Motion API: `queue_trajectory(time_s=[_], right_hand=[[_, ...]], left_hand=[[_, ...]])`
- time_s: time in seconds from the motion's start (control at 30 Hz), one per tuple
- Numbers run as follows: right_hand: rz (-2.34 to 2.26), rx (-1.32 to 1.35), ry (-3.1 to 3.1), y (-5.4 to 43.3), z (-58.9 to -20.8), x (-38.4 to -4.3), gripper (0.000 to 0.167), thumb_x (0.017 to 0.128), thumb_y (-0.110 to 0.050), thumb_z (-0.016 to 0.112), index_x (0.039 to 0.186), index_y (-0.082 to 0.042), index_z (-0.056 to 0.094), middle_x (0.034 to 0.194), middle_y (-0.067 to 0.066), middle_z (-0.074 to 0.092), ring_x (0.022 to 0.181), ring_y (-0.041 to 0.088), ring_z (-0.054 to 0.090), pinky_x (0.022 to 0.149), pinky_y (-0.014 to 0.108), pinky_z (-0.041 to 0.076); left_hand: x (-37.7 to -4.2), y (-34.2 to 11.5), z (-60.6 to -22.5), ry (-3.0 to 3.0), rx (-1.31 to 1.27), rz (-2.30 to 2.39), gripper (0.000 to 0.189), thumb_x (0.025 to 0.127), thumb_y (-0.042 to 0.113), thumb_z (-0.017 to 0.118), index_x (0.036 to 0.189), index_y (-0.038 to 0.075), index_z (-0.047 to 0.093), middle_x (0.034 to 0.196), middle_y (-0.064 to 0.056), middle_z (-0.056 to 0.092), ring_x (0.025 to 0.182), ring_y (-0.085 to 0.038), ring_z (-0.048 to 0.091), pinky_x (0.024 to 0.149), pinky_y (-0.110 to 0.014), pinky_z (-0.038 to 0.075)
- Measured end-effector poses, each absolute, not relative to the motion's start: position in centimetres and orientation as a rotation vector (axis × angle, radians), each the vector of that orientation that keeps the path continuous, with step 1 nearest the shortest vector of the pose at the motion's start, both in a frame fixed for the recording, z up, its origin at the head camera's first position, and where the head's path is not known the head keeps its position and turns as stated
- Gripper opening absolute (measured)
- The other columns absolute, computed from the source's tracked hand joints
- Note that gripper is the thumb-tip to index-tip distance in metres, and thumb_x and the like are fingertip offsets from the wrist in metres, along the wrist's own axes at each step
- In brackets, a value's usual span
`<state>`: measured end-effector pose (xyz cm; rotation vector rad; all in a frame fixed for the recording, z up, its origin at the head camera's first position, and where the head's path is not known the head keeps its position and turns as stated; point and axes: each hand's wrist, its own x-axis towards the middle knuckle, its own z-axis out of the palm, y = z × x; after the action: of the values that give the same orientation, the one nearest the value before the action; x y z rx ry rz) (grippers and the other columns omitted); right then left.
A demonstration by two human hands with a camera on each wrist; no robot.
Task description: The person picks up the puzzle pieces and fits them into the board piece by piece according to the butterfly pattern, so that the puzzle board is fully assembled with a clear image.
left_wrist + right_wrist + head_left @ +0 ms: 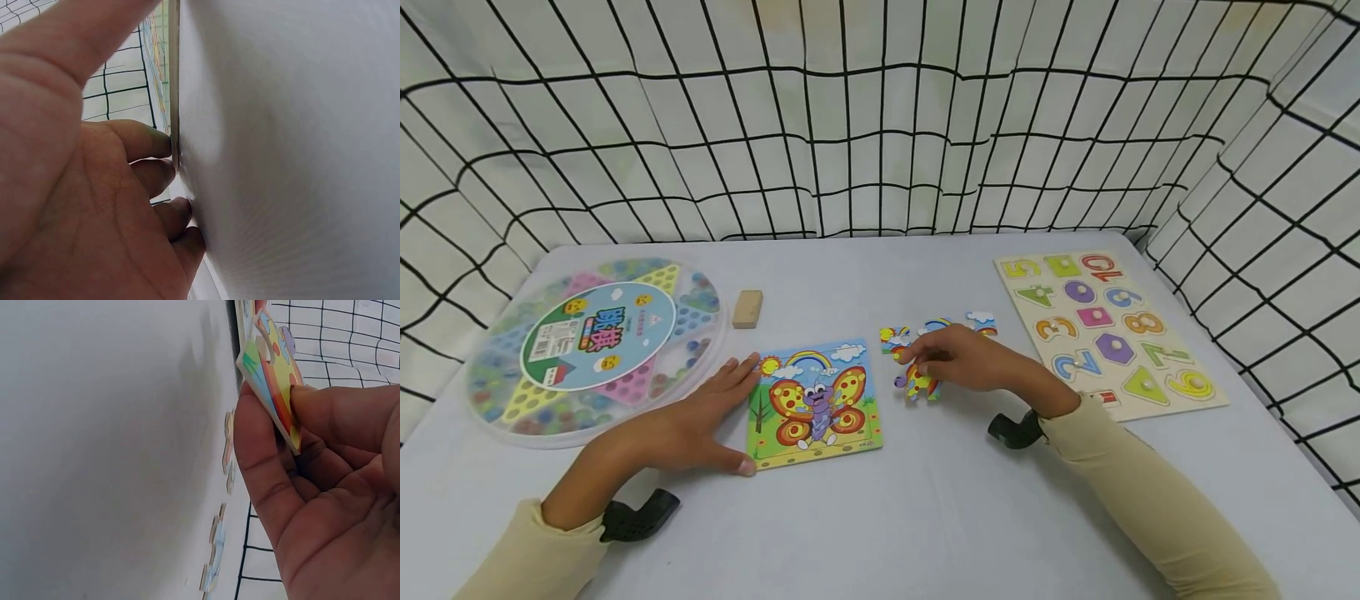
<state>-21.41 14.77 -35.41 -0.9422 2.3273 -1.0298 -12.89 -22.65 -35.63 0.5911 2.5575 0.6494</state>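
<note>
In the head view, a square butterfly puzzle board [817, 407] lies flat on the table. My left hand [696, 425] rests along its left side, fingertips at the upper left corner and thumb at the lower left one. The left wrist view shows loosely bent fingers [150, 140] against the board's thin edge. To the right of the board, my right hand [966, 358] pinches a colourful jigsaw piece [281, 381] between thumb and forefinger, tilted off the table. Other jigsaw pieces [981, 320] lie just behind this hand, partly hidden by it.
A round Chinese checkers set [598, 333] with coloured marbles lies at the left. Near it sits a small wooden block [747, 309]. At the right is a number and shape peg board [1108, 333]. Black wire mesh [880, 137] stands around the white table [880, 533].
</note>
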Motion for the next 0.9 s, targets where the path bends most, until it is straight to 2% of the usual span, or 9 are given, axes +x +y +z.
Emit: queue_trajectory(time_s=[0.23, 0.53, 0.7, 0.9], right_hand=[[-1.060, -0.977, 2.283, 13.5, -35.5, -21.5, 0.023, 0.096, -0.003, 0.058, 0.117, -0.003, 0.067, 0.101, -0.002, 0.069, 0.080, 0.015, 0.060, 0.073, 0.029, 0.052], [-1.081, -1.028, 2.208, 10.9, -35.9, -21.6, 0.021, 0.095, 0.001, 0.057, 0.113, -0.001, 0.067, 0.090, -0.001, 0.066, 0.080, 0.015, 0.059, 0.071, 0.026, 0.050], [-1.065, -1.030, 2.213, 9.8, -35.7, -21.7, 0.019, 0.096, -0.001, 0.056, 0.112, -0.002, 0.067, 0.093, -0.001, 0.068, 0.076, 0.014, 0.062, 0.069, 0.025, 0.049], [-1.029, -1.041, 2.250, 8.5, -35.2, -21.7, 0.019, 0.096, -0.002, 0.057, 0.111, -0.004, 0.067, 0.096, -0.002, 0.067, 0.078, 0.014, 0.059, 0.067, 0.024, 0.049]], left_hand=[[-13.0, -22.6, -35.7, 2.553, 0.592, 0.646, 0.119, 0.071, 0.056, 0.079, 0.156, 0.004, 0.013, 0.163, -0.011, -0.004, 0.145, -0.039, -0.009, 0.110, -0.065, 0.009], [-12.9, -22.6, -35.7, 2.555, 0.595, 0.654, 0.118, 0.072, 0.056, 0.079, 0.156, 0.004, 0.014, 0.163, -0.011, -0.003, 0.145, -0.040, -0.008, 0.110, -0.065, 0.010], [-12.8, -22.6, -35.6, 2.566, 0.612, 0.668, 0.118, 0.071, 0.055, 0.080, 0.155, 0.002, 0.015, 0.163, -0.013, 0.000, 0.145, -0.041, -0.006, 0.110, -0.065, 0.011], [-12.9, -22.6, -35.6, 2.565, 0.604, 0.663, 0.119, 0.071, 0.055, 0.080, 0.155, 0.002, 0.014, 0.163, -0.013, -0.001, 0.145, -0.041, -0.006, 0.110, -0.065, 0.011]])
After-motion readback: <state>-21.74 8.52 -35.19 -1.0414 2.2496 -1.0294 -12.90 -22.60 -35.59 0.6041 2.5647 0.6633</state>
